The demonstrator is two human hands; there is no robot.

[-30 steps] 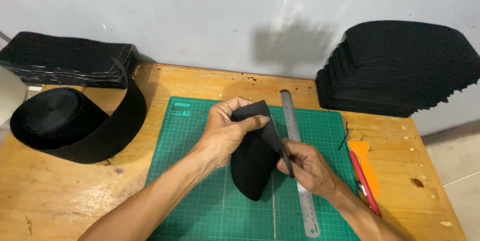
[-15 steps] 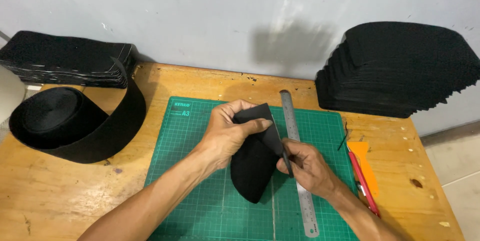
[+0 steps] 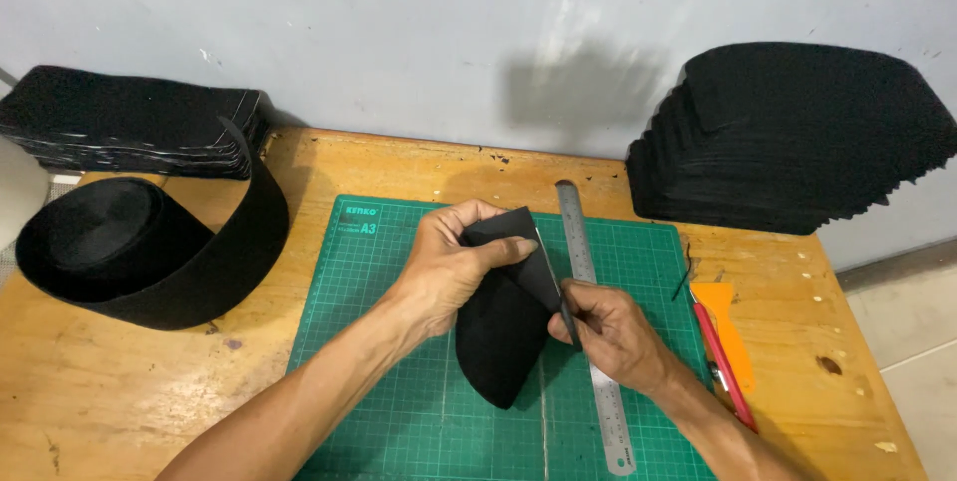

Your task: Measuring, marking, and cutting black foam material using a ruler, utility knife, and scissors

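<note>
A rounded black piece of fabric or foam (image 3: 498, 336) is held over the green cutting mat (image 3: 389, 381), partly folded. My left hand (image 3: 454, 267) grips its upper end, thumb pressed along the top edge. My right hand (image 3: 608, 331) pinches the folded right edge of the same piece, close beside a steel ruler (image 3: 593, 321) that lies lengthwise on the mat. Whether a thin tool is in the right fingers cannot be told.
A big roll of wide black strap (image 3: 130, 247) lies at the left. Stacks of black cut pieces stand at the back left (image 3: 130, 122) and back right (image 3: 797, 137). An orange scraper (image 3: 728, 331) and a red-handled knife (image 3: 723, 366) lie right of the mat.
</note>
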